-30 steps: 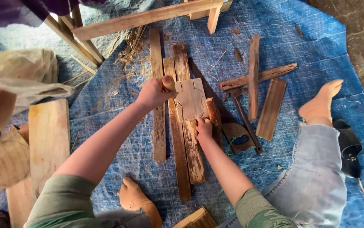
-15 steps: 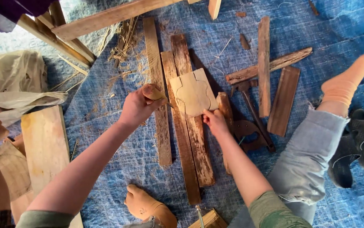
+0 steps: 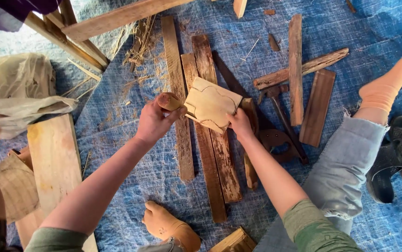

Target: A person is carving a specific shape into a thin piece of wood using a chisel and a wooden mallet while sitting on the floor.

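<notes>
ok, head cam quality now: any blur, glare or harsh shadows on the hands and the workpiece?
Head view: even, soft daylight, no glare on the blue tarp; left hand and right hand sharp, as is the pencil outline on the pale wood piece; shadows faint and short; top-left corner blocked by a dark purple blur; wide-angle stretch toward the edges.

Bright, even daylight, soft and diffuse: shadows under the planks (image 3: 210,140) and forearms are short and faint, and there's no hard glare on the blue tarp (image 3: 359,28). Upper left of the frame is washed out, with the pale plastic sheet (image 3: 19,93) near clipping and a dark purple blur in the corner too close to be in focus. Centre is sharp enough to read wood grain; the arm at the left edge is soft and lines bend slightly outward toward the edges.
</notes>
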